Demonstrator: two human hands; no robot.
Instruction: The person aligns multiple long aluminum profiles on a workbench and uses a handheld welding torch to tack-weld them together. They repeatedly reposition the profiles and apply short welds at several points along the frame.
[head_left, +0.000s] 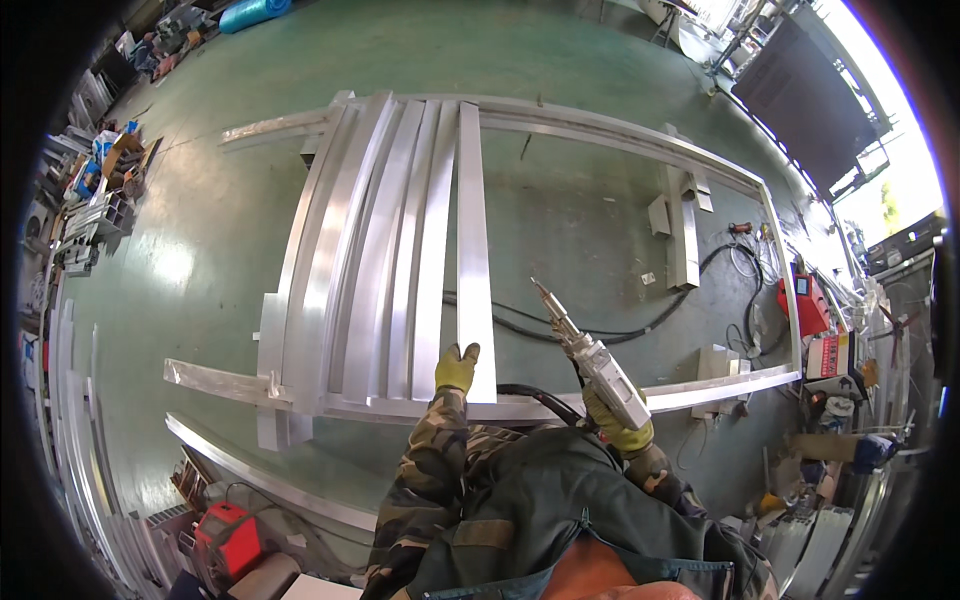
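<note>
The left gloved hand [456, 368] pinches the left edge of a bright metal slat [474, 230] near its close end, the thumb lying toward the slat's face; how far the fingers reach beneath cannot be told. The right gloved hand [620, 418] is wrapped around the body of a torch-like tool [605, 375], its nozzle angled up and leftward, apart from the slat. The slat lies across the metal frame [625, 146], just right of a row of similar slats [380, 250], with a narrow gap between.

The slat could skew, since only its near end is held and the far end has no hand on it. An uneven push could widen the gap at one end. The tool's nozzle could scrape the metal if the right hand swings left, and the black cable [640, 332], looping over the floor inside the frame, could snag or drag on a rail.

The green floor [560, 60] is smooth and reflects light. A red machine [803, 303] stands by the frame's right side, stacked metal lengths line the left, and a large dark panel [808, 95] leans near the bright opening.
</note>
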